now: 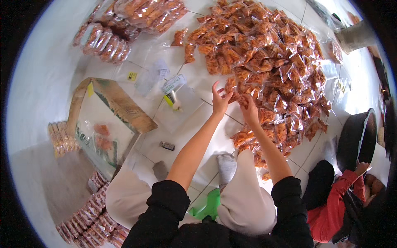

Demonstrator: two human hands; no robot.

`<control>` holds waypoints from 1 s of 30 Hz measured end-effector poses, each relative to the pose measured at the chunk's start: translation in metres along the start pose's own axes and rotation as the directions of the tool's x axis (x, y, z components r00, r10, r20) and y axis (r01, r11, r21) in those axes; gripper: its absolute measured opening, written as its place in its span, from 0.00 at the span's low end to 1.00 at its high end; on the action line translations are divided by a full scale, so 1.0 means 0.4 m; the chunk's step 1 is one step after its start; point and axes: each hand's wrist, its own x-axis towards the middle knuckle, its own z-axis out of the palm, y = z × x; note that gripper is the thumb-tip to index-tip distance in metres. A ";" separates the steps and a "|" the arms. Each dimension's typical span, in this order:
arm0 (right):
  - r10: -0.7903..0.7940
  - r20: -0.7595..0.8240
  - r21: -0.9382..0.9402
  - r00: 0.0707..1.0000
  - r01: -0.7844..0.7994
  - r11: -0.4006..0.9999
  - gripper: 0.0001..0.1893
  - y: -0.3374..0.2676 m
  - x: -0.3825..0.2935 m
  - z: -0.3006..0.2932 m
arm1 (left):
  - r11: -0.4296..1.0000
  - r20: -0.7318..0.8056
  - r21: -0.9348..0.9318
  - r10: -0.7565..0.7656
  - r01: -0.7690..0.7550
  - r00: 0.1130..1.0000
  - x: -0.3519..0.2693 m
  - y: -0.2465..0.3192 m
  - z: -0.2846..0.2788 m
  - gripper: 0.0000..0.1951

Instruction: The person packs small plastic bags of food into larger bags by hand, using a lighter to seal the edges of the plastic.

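A small clear plastic packet of orange-brown snack pieces (236,97) is between my hands, at the near-left edge of a large heap of similar packets (263,52). My right hand (249,110) grips it with bent fingers. The thumb of my left hand (221,102) reaches the packet's left side, while its other fingers are spread and curved; whether they pinch it is unclear. Left of my hands, a clear plastic bag (173,110) lies flat on the white tiled floor, with a printed label packet (174,83) and a yellow-and-white tool (172,100) on it.
An open cardboard box (107,124) stands at left. Bundled snack packs are stacked at upper left (105,42) and lower left (88,217). A small dark object (167,145) lies near my feet. At right, a person in red sleeves (332,210) sits beside a large black basin (353,139).
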 end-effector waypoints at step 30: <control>-0.769 0.251 0.212 0.587 0.742 0.636 0.36 -1.107 -0.428 0.171 | 0.624 -0.197 -0.723 0.225 -0.296 0.954 -0.635 0.613 -0.821 0.26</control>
